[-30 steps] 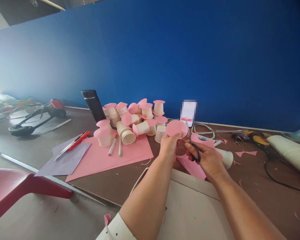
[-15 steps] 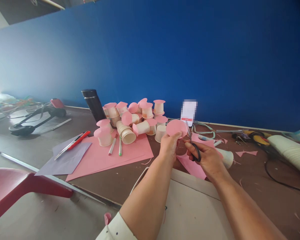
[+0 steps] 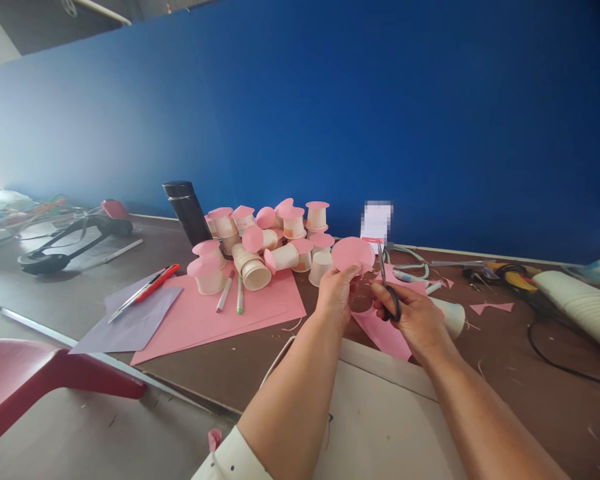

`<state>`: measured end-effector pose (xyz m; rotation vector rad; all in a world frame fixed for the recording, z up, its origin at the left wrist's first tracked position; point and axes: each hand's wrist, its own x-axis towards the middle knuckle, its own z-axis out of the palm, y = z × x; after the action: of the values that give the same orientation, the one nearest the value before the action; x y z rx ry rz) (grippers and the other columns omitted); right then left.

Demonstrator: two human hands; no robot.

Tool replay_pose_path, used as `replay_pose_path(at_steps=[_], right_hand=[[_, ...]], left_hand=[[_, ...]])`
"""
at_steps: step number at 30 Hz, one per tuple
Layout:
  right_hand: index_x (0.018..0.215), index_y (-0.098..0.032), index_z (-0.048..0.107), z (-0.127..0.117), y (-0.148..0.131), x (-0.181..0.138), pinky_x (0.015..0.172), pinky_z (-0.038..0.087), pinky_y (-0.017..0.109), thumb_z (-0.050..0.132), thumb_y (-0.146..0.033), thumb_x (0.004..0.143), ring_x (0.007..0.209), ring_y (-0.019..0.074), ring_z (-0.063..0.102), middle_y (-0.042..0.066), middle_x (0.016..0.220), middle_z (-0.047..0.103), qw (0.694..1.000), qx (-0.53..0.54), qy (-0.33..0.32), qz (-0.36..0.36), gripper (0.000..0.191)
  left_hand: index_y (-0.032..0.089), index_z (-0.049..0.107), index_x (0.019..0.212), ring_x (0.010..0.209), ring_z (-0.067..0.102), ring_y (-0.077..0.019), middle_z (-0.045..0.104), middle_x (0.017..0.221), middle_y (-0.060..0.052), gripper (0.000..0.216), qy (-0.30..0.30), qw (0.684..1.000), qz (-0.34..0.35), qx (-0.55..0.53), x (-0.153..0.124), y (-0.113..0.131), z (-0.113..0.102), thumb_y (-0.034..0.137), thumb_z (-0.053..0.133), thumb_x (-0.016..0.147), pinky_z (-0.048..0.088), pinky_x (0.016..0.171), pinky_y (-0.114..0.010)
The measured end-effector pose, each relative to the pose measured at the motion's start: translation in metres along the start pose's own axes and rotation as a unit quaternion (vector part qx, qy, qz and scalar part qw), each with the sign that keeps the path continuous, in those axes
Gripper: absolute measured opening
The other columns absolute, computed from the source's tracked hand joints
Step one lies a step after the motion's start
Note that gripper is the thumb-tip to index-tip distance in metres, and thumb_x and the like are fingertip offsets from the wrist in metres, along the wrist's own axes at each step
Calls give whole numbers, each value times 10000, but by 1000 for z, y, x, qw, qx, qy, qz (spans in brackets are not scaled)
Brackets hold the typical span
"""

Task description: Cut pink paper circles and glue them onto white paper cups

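Note:
Between thumb and fingers, my left hand (image 3: 338, 291) pinches a round piece of pink paper (image 3: 351, 254) by its lower edge. My right hand (image 3: 411, 312) grips black-handled scissors (image 3: 393, 303), their blades pointing up just right of the paper's edge. Whether the blades touch the paper I cannot tell. Below the hands lies a pink paper offcut (image 3: 383, 331). A paper cup (image 3: 449, 316) rests on its side behind my right hand. To the left stands a group of paper cups with pink paper tops (image 3: 318, 215), some upright, some lying down.
Pink sheets (image 3: 260, 307), a purple sheet (image 3: 150, 320), a red utility knife (image 3: 155, 285) and two markers (image 3: 240, 293) lie at left. A black flask (image 3: 187, 213) leans behind them. A phone (image 3: 375, 230) stands against the blue partition. Stacked cups (image 3: 580, 310) and cables lie right.
The scissors have tilted slightly more upright and sit a little further from the paper disc. My left hand keeps its hold, and the view has shifted slightly.

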<state>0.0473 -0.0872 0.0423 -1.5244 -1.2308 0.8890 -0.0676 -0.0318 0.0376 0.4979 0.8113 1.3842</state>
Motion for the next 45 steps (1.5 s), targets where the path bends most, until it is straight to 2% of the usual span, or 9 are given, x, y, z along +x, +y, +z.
replay_pose_path(at_steps=[8, 15, 20, 26, 31, 35, 45], right_hand=[[945, -178, 752, 0, 4, 0, 534, 410, 244, 683, -676, 717, 600, 148, 568, 20, 632, 641, 999, 17, -21, -22, 552], [939, -202, 746, 1, 12, 3, 519, 402, 240, 664, -673, 738, 589, 142, 550, 9, 629, 634, 998, 31, -56, -29, 519], [940, -207, 746, 2, 7, 0, 539, 414, 242, 647, -682, 745, 599, 144, 541, 6, 616, 622, 997, 23, -71, -34, 523], [890, -200, 749, 1, -1, -3, 563, 421, 260, 584, -730, 758, 586, 148, 524, 14, 606, 615, 997, -1, -72, -39, 571], [987, -211, 750, 0, 2, -1, 562, 414, 261, 623, -701, 748, 586, 148, 533, 6, 625, 631, 996, 12, -78, -31, 559], [983, -209, 758, -1, 2, -3, 567, 418, 258, 649, -664, 749, 579, 140, 521, 0, 605, 622, 996, 23, -78, -27, 523], [1024, -209, 754, 1, 7, 1, 558, 423, 261, 689, -652, 723, 613, 154, 564, 7, 642, 643, 996, 51, -70, -22, 540]], left_hand=[[131, 632, 760, 577, 519, -64, 611, 662, 0, 195, -12, 999, 4, -42, 2, 1, 0, 172, 774, 632, 389, 586, -202], [136, 659, 854, 648, 576, -81, 679, 819, -33, 269, -11, 999, 15, -47, -1, 3, 3, 182, 796, 627, 420, 606, -203], [150, 642, 901, 693, 616, -105, 689, 857, -38, 292, -16, 997, 25, -67, 1, 2, 3, 123, 758, 635, 453, 628, -212], [147, 619, 919, 625, 611, -124, 676, 762, -33, 289, -43, 997, 19, -60, 2, 0, 2, 141, 732, 652, 449, 582, -236], [136, 630, 878, 656, 623, -119, 682, 774, -44, 258, -39, 997, 15, -57, 1, 1, 2, 143, 739, 644, 467, 639, -234], [144, 633, 869, 687, 630, -117, 688, 801, -42, 247, -47, 997, 18, -54, 1, 1, 2, 149, 742, 648, 482, 677, -235], [145, 645, 890, 676, 628, -106, 690, 797, -31, 264, -49, 998, 15, -45, 1, -1, 0, 161, 751, 649, 482, 671, -223]])
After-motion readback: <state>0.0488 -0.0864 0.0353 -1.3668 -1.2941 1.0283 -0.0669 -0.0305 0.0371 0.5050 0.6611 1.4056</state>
